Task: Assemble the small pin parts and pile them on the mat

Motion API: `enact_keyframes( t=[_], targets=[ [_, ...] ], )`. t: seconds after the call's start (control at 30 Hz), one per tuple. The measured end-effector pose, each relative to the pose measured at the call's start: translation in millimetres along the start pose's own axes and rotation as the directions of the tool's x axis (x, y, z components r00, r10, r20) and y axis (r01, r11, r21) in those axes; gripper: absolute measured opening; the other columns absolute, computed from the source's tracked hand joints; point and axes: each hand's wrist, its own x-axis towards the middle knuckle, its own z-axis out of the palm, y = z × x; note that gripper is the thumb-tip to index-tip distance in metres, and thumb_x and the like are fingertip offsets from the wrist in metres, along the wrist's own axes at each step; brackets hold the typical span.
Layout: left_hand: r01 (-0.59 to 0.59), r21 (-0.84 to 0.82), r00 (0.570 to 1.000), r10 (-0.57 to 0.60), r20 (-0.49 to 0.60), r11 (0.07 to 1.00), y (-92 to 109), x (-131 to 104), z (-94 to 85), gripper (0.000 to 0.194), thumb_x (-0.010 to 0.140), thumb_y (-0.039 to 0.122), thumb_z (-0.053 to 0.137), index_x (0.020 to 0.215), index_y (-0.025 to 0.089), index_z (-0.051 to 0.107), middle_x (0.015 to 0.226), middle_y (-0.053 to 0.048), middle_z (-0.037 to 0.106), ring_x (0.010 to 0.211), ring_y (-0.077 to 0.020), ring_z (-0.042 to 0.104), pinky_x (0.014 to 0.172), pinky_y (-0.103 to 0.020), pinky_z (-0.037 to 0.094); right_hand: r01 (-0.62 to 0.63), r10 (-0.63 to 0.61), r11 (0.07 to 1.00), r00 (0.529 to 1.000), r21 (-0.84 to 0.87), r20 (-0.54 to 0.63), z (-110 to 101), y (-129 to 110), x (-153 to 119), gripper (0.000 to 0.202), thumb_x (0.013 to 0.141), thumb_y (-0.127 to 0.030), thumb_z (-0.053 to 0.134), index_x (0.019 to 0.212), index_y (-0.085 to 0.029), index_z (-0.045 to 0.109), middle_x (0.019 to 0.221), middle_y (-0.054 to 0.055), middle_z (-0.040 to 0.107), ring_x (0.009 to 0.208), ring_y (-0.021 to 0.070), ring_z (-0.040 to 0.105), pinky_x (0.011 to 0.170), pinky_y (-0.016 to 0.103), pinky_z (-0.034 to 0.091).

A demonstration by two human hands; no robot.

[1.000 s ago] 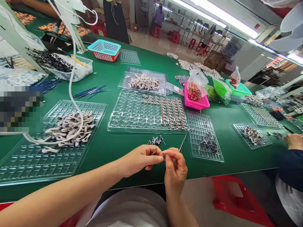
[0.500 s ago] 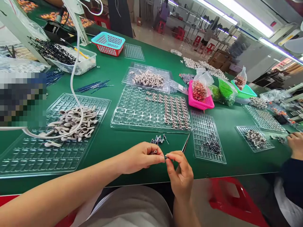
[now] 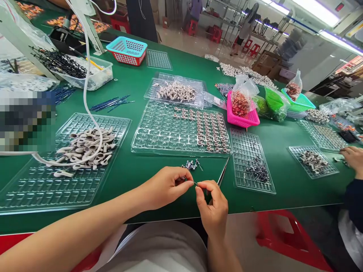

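Because the part is tiny and thin, expect almost no weight and little feel; looks stiff, could be slick, can't confirm material. It sits between both hands, just over the table's near edge, below the loose bits. Left hand pinches one end, thumb on finger; right hand pinches the other, remaining fingers curled. Tweezers stick out past the right hand, probably tucked in the palm; grip on them is hidden. Pale shell shows in the left curl, mostly covered; looks light, rigid, maybe brittle at the rim. Best hold: fingertip pads at the part's ends, light squeeze, no bending, since thin sections could kink. Take the shell by its body, not the rim.
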Motion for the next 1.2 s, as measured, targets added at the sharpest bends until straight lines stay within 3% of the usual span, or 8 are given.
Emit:
enact_keyframes(
  t=[0.17,0.3,0.53,0.7,0.87,1.2],
  targets=[
    [0.003,-0.009,1.000,-0.003,0.015,1.000,2.5,-0.6,-1.9,0.027,0.091,0.038,0.052,0.081,0.017,0.067,0.066,0.002,0.053,0.061,-0.0127,0.042,0.056,-0.024,0.032,-0.014,0.014,1.000,1.000,0.004,0.013,0.7,0.0,0.9,0.008,0.093,-0.018,0.057,0.098,-0.022,0.062,0.085,0.002,0.066,0.077,0.0153,0.063,0.066,0.027,0.050],
    [0.077,-0.072,0.995,-0.073,0.062,0.994,8.0,0.9,-5.5,0.028,0.087,0.041,0.055,0.078,0.017,0.068,0.065,0.003,0.051,0.062,-0.0130,0.042,0.057,-0.024,0.032,-0.036,0.036,0.999,0.999,0.014,0.011,0.1,-2.3,1.8,0.010,0.094,-0.019,0.054,0.095,-0.022,0.063,0.082,0.001,0.067,0.075,0.0149,0.064,0.064,0.027,0.050],
    [0.260,-0.358,0.955,-0.183,0.235,0.897,6.6,4.9,-6.1,0.034,0.077,0.049,0.067,0.076,0.016,0.060,0.061,0.006,0.041,0.055,-0.0095,0.035,0.049,-0.022,0.027,-0.084,0.083,0.994,0.996,0.075,0.024,-2.9,-1.1,-0.2,0.009,0.095,-0.021,0.053,0.093,-0.022,0.062,0.081,0.001,0.065,0.072,0.0148,0.062,0.063,0.026,0.048],
    [0.258,-0.486,0.953,-0.137,0.271,0.835,2.9,4.5,-5.4,0.030,0.080,0.043,0.070,0.077,0.015,0.058,0.063,0.007,0.042,0.053,-0.0076,0.037,0.050,-0.023,0.026,-0.176,0.172,0.972,0.984,0.154,0.042,-4.9,2.1,-1.7,0.010,0.095,-0.025,0.054,0.092,-0.021,0.063,0.080,0.001,0.064,0.070,0.0139,0.060,0.062,0.025,0.047],
    [0.232,-0.503,0.953,-0.092,0.288,0.833,4.4,2.8,-7.9,0.028,0.083,0.041,0.070,0.080,0.015,0.060,0.064,0.007,0.044,0.055,-0.0076,0.037,0.052,-0.024,0.026,-0.246,0.240,0.944,0.969,0.221,0.053,-6.4,3.2,-3.4,0.011,0.095,-0.026,0.055,0.091,-0.021,0.064,0.080,0.000,0.063,0.068,0.0130,0.058,0.061,0.024,0.047],
    [0.208,-0.564,0.949,-0.024,0.315,0.799,0.0,5.1,-1.6,0.039,0.077,0.050,0.075,0.081,0.015,0.060,0.061,0.008,0.040,0.053,-0.0068,0.028,0.049,-0.024,0.018,-0.282,0.265,0.907,0.959,0.313,0.096,-7.7,5.5,-3.0,0.009,0.094,-0.026,0.058,0.091,-0.022,0.065,0.079,-0.001,0.061,0.067,0.0112,0.055,0.062,0.023,0.044]
  ],
)
